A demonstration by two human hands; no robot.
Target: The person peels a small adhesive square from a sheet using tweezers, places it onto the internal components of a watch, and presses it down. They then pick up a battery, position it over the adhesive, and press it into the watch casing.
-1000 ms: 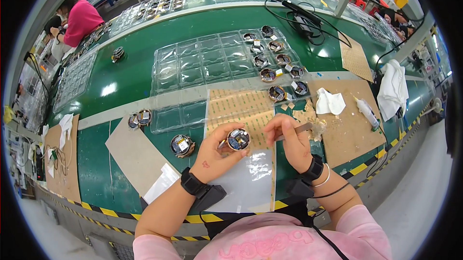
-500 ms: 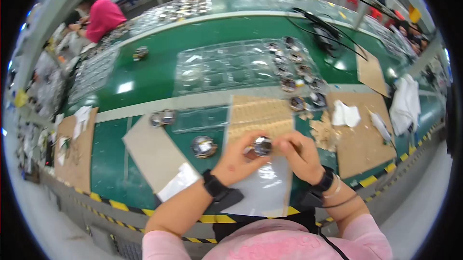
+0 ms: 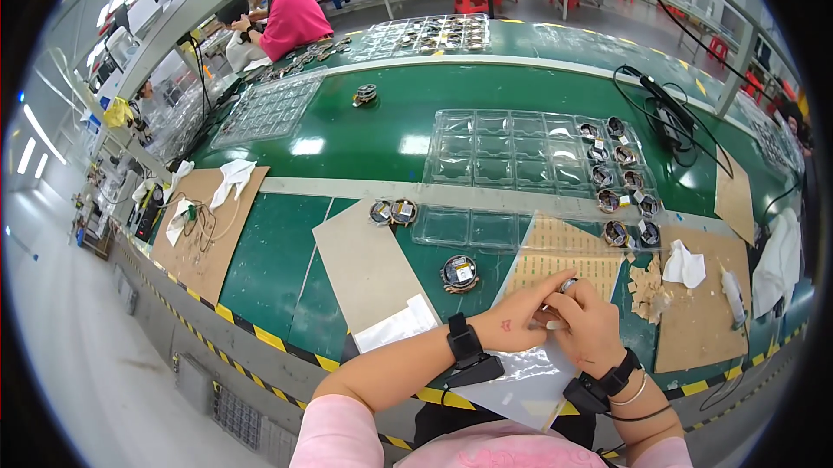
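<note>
My left hand point(image 3: 518, 319) is closed round a small round electronic assembly point(image 3: 568, 285). Only a shiny bit of its edge shows between the fingers. Over it lies my right hand point(image 3: 592, 322), fingers curled and pressed against the left. Whatever the right fingertips pinch is hidden. Beneath both hands are a tan sheet with rows of small adhesive pieces point(image 3: 555, 251) and a glossy pale sheet point(image 3: 529, 381). Left of my hands, another round assembly point(image 3: 459, 274) with a white label stands on the green bench. Two smaller ones point(image 3: 392, 212) sit together farther left.
A clear compartment tray point(image 3: 512, 151) holds several round assemblies along its right side. Cardboard point(image 3: 369, 268) lies to the left. On the right board point(image 3: 698, 329) are a white tube-like tool point(image 3: 733, 294) and wipes. Black cables point(image 3: 668, 112) lie behind. A co-worker in pink point(image 3: 295, 21) sits far left.
The view has swung left, so the bench appears shifted right. My right hand has come over the left, and the round assembly, plainly visible before, is now mostly covered by fingers.
</note>
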